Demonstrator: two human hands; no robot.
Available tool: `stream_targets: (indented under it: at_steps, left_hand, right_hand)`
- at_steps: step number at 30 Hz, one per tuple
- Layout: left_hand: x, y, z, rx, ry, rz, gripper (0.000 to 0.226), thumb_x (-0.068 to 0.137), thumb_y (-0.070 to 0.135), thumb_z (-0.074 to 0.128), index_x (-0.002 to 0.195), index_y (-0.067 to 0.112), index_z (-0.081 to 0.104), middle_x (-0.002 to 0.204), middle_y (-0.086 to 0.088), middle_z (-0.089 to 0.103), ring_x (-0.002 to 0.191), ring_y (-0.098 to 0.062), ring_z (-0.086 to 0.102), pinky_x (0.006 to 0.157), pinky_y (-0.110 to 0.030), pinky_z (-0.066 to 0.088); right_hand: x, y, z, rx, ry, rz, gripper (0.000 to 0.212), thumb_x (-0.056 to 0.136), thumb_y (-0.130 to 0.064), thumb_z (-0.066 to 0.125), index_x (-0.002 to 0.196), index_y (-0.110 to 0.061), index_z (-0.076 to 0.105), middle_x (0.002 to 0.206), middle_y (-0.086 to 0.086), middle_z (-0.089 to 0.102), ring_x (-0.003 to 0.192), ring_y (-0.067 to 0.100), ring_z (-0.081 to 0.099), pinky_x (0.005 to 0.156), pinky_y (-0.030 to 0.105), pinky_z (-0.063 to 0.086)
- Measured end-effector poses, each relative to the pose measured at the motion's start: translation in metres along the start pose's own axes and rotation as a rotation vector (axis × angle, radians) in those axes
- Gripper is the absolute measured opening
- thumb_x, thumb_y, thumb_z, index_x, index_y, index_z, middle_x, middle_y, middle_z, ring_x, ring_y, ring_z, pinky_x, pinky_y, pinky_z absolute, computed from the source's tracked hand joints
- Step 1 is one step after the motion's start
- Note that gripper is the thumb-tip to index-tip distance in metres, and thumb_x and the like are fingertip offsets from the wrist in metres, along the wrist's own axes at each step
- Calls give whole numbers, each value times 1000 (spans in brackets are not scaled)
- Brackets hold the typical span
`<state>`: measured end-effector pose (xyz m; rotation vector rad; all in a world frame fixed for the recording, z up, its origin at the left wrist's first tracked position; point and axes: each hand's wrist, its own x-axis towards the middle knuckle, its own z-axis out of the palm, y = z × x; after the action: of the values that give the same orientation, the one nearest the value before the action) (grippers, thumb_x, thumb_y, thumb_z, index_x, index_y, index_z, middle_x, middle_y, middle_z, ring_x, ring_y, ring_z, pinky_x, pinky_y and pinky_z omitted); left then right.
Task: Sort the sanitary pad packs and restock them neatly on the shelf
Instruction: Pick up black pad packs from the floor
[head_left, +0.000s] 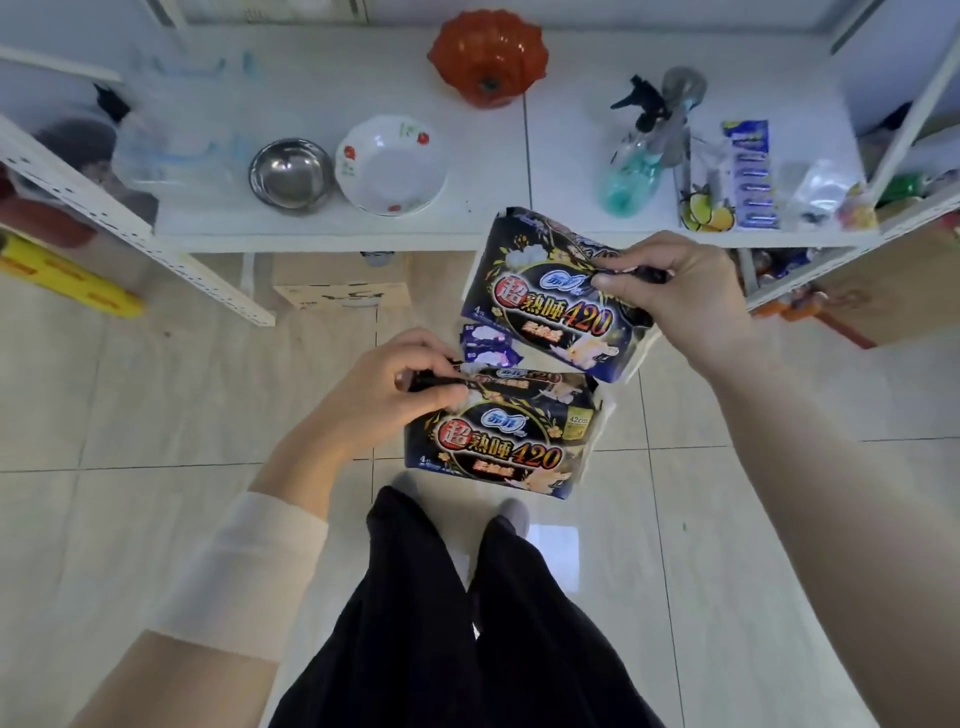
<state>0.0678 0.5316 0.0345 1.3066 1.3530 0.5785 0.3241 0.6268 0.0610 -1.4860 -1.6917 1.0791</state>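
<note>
Spanning the upper view, left to right on a white shelf (332, 231): clear plastic containers (171, 156), steel bowl (292, 174), floral bowl (389, 166), orange pumpkin-shaped vessel (487, 57) farther back, spray bottle (639, 156), blue blister pack (753, 176). Below the shelf: pale tiled floor (156, 405), yellow roll (67, 280) at far left, cardboard box (337, 296) under the shelf's front edge.

Left hand (384, 400): fingers and thumb curled, pinching the top edge of the lower pad pack (509, 447), dark with "420" print, hanging over the floor ahead of the legs. Small purple pack (488, 345) behind, between the two dark packs; support not determinable.

Right hand (685, 296): fingers curled, thumb and forefinger pinching the upper right edge of the upper pad pack (550, 312), same print, held higher, level with the shelf's front edge. Both dark packs in the air before the shelf, close together; contact between them not determinable.
</note>
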Motion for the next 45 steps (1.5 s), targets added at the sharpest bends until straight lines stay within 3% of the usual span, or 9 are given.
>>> stream_targets:
  at_steps: [10,15,20,24,32,35,40,42,45]
  left_hand:
    - [33,94,-24,76,66,223,14,76,21,68,70,31,62,92,20,57,88,3,55,69,-17,50]
    - [65,142,-68,126,123,344,8,75,24,67,73,31,62,97,11,55,93,-5,54,72,-19,52]
    - [101,186,-103,197,205,437,12,76,23,70,73,33,63,93,15,55,89,-25,57,75,-38,50]
    - [132,215,-122,184,243,506,11,78,14,70,75,24,65,91,11,53,77,10,53,65,-6,42]
    - [206,254,-142,283,484,590,7,79,16,70,84,19,67,91,13,50,75,17,48,68,-3,37]
    - [236,261,-147,324,578,597,11,78,17,71,87,11,70,89,15,48,73,19,47,68,-3,35]
    - [270,259,-148,386,645,530,13,77,19,71,85,9,68,90,19,45,102,-16,53,95,-36,42]
    - [278,258,-146,416,680,550,12,77,17,72,83,8,68,88,18,45,103,-24,54,95,-30,39]
    - [288,258,-145,439,708,554,11,76,14,72,82,6,68,87,11,47,98,-23,56,85,-8,34]
  right_hand:
    - [37,-54,-58,-65,58,-135,30,71,-19,76,100,-22,67,79,-14,59,70,-6,52,68,9,38]
    - [89,-100,-78,-116,115,-253,29,70,-20,76,97,-22,68,79,-11,59,73,-3,53,67,8,36]
    - [138,-139,-95,-145,182,-360,30,70,-19,76,98,-22,67,80,-13,59,72,-9,54,70,7,38]
    - [184,-160,-109,-172,185,-411,29,70,-20,77,97,-23,67,80,-14,59,71,-10,53,69,7,36]
    - [295,-186,-131,-195,87,-460,24,70,-20,77,93,-24,69,80,-7,60,77,3,53,75,25,40]
    - [335,-190,-133,-196,53,-479,27,72,-17,76,98,-21,68,79,-17,57,71,-10,52,73,14,39]
    - [387,-179,-129,-189,-8,-508,27,73,-17,76,98,-19,68,84,-9,61,80,8,53,75,22,42]
    - [400,-172,-125,-204,-40,-531,27,71,-18,77,96,-20,68,88,4,64,82,12,54,76,26,42]
    - [413,-165,-120,-213,-71,-542,29,70,-18,78,97,-18,69,81,-7,59,73,-7,51,69,10,37]
